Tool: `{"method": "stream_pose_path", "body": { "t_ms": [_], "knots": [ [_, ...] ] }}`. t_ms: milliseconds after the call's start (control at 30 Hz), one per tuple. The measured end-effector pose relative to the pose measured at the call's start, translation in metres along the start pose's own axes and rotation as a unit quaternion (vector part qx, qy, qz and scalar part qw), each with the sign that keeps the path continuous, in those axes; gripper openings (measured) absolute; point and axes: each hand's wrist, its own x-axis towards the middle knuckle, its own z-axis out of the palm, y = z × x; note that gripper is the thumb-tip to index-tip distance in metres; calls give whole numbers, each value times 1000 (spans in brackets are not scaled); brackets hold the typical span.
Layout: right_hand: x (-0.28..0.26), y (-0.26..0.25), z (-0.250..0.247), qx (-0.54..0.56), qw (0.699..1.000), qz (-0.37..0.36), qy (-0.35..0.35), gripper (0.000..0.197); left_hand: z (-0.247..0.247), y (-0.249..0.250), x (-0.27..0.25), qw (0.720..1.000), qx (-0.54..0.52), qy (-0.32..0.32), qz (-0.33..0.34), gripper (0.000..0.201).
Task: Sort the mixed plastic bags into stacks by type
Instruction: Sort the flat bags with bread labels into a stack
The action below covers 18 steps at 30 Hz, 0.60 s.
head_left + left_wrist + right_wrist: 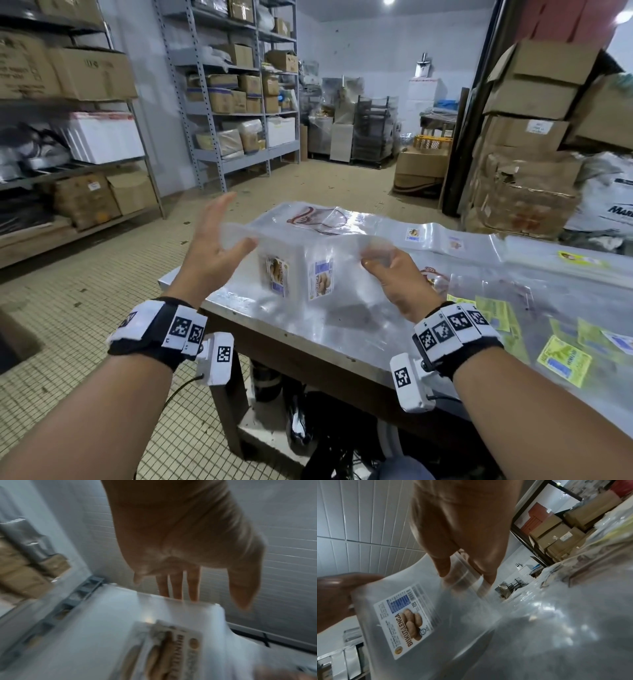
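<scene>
At frame centre, the right hand (394, 274) pinches the clear biscuit bag (301, 270); the left hand (212, 250), fingers spread, touches its edge. Best flatten it before stacking.

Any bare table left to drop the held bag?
One free patch: the near left corner of the steel table, below the held bag, bordered by the table edge and the yellow-label bags. Right side and the far strip with the red-print bags are crowded.
</scene>
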Motion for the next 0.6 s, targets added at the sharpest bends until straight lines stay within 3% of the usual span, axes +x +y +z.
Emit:
{"method": "stream_pose_path", "body": {
  "t_ms": [67,100,167,233,300,367,533,600],
  "knots": [
    [-1,0,-1,2,1000,-10,-3,20,2,32,12,986,93,-100,94,60],
    [-1,-2,-2,0,1000,-17,-7,20,6,45,18,973,123,-165,107,59],
    [-3,-5,-3,-12,1000,-26,-13,19,18,68,28,935,189,-286,93,58],
    [-3,-9,-6,-25,999,-25,-13,16,28,86,36,895,255,-355,85,44],
    [-4,-16,-13,-28,999,-23,2,14,35,98,41,872,289,-385,91,15],
    [-5,-26,-25,-42,998,-39,11,16,39,106,45,862,294,-402,93,8],
    [-14,-57,-76,-89,992,-69,62,21,59,151,61,873,263,-387,139,12],
    [-16,-64,-106,-132,984,-59,101,33,72,173,69,881,242,-383,134,19]
  ]
}}
